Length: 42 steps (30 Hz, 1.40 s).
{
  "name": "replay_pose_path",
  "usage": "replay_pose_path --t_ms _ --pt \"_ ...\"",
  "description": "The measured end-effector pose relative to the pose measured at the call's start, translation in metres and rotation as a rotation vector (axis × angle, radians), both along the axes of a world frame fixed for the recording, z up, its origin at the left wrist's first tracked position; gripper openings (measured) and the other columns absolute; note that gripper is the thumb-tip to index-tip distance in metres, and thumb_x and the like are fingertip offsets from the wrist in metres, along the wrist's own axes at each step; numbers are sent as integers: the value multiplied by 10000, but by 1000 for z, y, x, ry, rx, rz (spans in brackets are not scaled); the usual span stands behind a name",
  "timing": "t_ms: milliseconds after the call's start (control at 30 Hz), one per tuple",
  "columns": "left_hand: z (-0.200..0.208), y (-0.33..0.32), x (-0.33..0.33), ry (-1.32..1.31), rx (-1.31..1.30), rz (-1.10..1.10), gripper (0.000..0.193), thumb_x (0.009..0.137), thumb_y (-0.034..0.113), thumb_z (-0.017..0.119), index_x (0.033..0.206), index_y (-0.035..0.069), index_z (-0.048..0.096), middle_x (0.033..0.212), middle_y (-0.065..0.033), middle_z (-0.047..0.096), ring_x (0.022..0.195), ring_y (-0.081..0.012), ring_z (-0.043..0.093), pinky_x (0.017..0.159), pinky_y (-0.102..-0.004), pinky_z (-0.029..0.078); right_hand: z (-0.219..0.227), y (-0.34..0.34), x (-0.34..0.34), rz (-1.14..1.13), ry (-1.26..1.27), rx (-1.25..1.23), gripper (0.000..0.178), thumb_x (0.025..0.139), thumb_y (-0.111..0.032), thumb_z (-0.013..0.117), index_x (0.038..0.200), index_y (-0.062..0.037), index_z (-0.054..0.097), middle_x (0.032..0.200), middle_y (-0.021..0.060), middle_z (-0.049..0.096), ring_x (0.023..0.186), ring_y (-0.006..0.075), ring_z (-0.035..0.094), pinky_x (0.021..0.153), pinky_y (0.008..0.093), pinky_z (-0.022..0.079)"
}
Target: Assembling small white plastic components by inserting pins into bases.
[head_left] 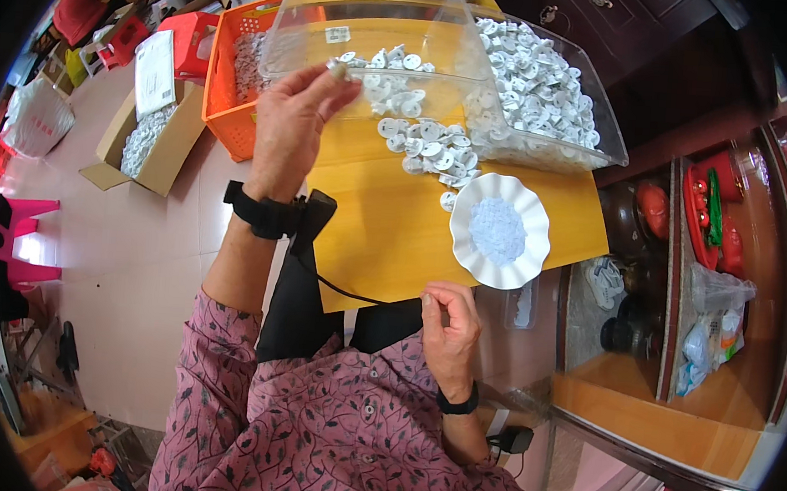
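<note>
Raised over the left side of the yellow table (357,243), my left hand (292,124) pinches a small white plastic piece (336,69) between thumb and fingertips, beside a clear plastic bin (290,33). My right hand (449,332) is at the table's near edge with its fingers curled in; anything between them is too small to make out. A loose pile of small white round plastic pieces (432,148) lies on the table, with more in the clear bin. Right of the pile, a white scalloped dish (534,217) holds pale bluish powder or tiny bits (497,230).
A larger clear bin (612,149) full of white pieces stands at the far right of the table. An orange crate (225,111) and an open cardboard box (167,161) are on the floor to the left. Wooden shelves (673,292) stand on the right.
</note>
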<state>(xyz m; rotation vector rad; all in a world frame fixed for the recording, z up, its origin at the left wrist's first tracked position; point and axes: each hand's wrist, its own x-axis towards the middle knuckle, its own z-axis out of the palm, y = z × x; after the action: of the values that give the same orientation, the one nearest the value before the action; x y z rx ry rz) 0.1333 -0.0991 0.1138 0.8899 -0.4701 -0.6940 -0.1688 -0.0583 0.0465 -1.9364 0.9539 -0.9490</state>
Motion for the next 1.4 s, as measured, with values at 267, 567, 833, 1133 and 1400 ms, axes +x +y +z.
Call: replay_pose_path --t_ms 267,567,833,1133,1400 --pt "-15 -9 -14 -34 12 65 283 954 51 627 1155 -140 569 1053 -189 656 959 -275 694 902 -327 572 -12 -30 -16 -139 121 -244 104 907 -10 623 1009 8 621 1009 141 628 889 307 620 776 379 495" --pt "-76 -30 -60 -631 559 -233 238 894 118 695 1068 -44 680 933 -109 700 779 -174 671 727 -292 556 -13 -57 -10 -203 622 -439 337 898 -206 668 1162 -2 614 1170 120 571 1107 316 508 953 483 341" --pt "-109 -45 -71 -1176 568 -60 211 800 114 729 988 19 721 844 -172 635 728 -279 658 679 -375 531 -23 -61 -17 -150 548 -425 376 873 -213 694 1169 7 616 1178 126 567 1117 318 496 979 503 319" --pt "-96 -28 -89 -1242 650 -129 234 721 102 793 907 39 667 885 -175 612 822 -358 628 730 -422 515 -22 -61 -15 -141 516 -441 300 842 -152 715 1101 -12 660 1144 113 587 1101 304 517 979 497 329" --pt "-92 -18 -92 -1251 659 -232 207 711 55 761 863 7 629 887 -183 606 853 -384 616 733 -438 505 -26 -57 -16 -159 436 -446 145 859 -80 688 995 -31 693 1083 80 613 1047 281 556 953 465 383"
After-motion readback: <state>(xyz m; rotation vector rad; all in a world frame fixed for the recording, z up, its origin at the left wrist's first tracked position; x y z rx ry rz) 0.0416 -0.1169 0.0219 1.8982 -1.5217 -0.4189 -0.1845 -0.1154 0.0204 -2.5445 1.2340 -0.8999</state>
